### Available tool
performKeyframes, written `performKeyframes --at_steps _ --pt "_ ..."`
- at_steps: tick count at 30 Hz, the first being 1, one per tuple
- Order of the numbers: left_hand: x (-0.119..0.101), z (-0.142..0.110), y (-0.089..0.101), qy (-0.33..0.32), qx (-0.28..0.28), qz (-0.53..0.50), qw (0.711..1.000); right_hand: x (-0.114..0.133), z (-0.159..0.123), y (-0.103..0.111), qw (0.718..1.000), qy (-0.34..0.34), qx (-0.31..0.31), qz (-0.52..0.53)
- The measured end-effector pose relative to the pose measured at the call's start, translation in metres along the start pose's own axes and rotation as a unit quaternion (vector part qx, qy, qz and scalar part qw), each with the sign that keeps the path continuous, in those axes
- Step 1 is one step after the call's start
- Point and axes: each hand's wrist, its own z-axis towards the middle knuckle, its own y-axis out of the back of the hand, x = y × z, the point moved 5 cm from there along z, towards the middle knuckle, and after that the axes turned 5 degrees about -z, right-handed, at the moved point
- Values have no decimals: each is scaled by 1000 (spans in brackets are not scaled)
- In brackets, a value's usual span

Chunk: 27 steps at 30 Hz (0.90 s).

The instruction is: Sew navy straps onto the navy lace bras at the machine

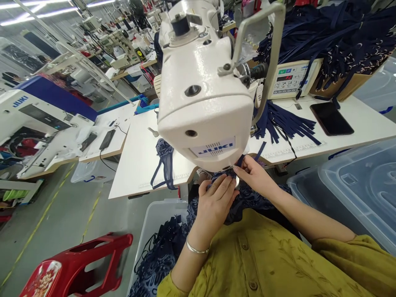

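Note:
Below the head of a white sewing machine [206,107], my left hand [216,196] lies palm down with its fingers stretched over a navy lace garment [233,212]. My right hand [255,175] pinches a navy strap [260,152] just right of the needle area. The machine head hides the needle and the stitching point. Part of the garment hangs over my lap, and my fingers cover the piece being worked.
A navy lace piece [167,163] lies on the white table [133,165]. Cut navy straps [286,123], a phone [331,119] and a control box [293,78] sit right. Plastic bins [365,181] and a red stool [89,260] flank me.

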Motion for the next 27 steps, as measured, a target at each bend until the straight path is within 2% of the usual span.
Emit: performKeyframes --at_steps 8,15,19,22,27 --pt "-7 0 -3 41 14 79 996 10 24 5 998 4 -10 -67" --pt "-6 -3 -9 40 19 83 996 5 26 4 993 -9 -6 -120" --pt "-7 -1 -9 54 14 77 995 6 29 5 994 -14 7 -104" --pt "-7 2 -8 77 2 85 993 9 36 7 996 11 9 -89" --pt "-11 8 -9 92 7 127 988 11 46 9 988 48 -12 -147"
